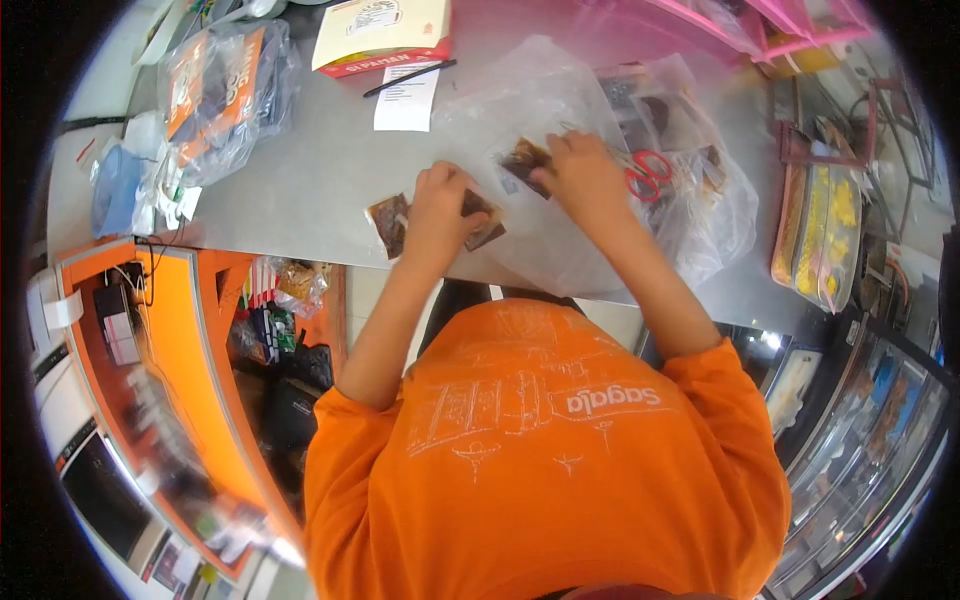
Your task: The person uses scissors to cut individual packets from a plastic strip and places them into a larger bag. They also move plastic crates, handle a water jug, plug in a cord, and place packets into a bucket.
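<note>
My left hand [442, 210] is near the front edge of the grey table, its thumb and fingers on a small clear sachet with dark brown contents [486, 229]. Another dark brown sachet [389, 223] lies just left of that hand, partly covered by it. My right hand [585, 176] grips a third brown sachet [526, 161] by its right side, over a translucent plastic bag [495, 112] spread on the table. Scissors with red handles [649, 175] lie beside my right wrist; their blades are mostly hidden by the hand.
Further right sits a clear plastic bag [712, 217] with brown packets. Behind are a cardboard box [382, 34], a paper slip [405, 109] and a black pen [409, 79]. Orange-printed packs in plastic [229, 97] stand left; a yellow pouch [817, 232] stands right. Pink plastic [675, 30] is at the back.
</note>
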The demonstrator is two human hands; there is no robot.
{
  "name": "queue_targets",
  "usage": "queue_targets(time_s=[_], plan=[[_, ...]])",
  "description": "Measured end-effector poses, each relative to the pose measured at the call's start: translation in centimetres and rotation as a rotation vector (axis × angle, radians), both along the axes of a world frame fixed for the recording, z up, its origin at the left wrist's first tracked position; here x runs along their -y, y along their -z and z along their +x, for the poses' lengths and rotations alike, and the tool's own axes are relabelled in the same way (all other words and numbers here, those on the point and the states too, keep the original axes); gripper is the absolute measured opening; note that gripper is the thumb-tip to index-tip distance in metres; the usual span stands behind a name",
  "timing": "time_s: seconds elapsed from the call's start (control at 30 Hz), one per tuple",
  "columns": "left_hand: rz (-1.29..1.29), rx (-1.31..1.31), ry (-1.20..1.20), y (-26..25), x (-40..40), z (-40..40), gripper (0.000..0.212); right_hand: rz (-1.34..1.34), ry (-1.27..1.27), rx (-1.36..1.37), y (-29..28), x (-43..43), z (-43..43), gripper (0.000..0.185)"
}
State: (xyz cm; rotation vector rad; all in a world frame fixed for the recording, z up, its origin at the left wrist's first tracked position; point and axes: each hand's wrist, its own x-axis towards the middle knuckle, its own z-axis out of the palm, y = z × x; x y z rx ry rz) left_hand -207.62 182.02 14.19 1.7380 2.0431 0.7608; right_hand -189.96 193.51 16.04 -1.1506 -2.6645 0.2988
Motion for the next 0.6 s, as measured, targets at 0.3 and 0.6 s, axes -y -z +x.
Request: queue_targets(time_s=[0.3, 0.6], plan=[[-0.213, -0.074, -0.029, 0.0, 0.8, 0.8, 0.043, -0.727, -0.057, -0.275, 1.7, -0.1, -1.7, 0.040], [-0.158, 0.971, -0.205, -0.8, -0.8, -3.5, 0.029, -1.242, -0.001, -0.580, -1.2, 2.0, -4.8, 0.035]])
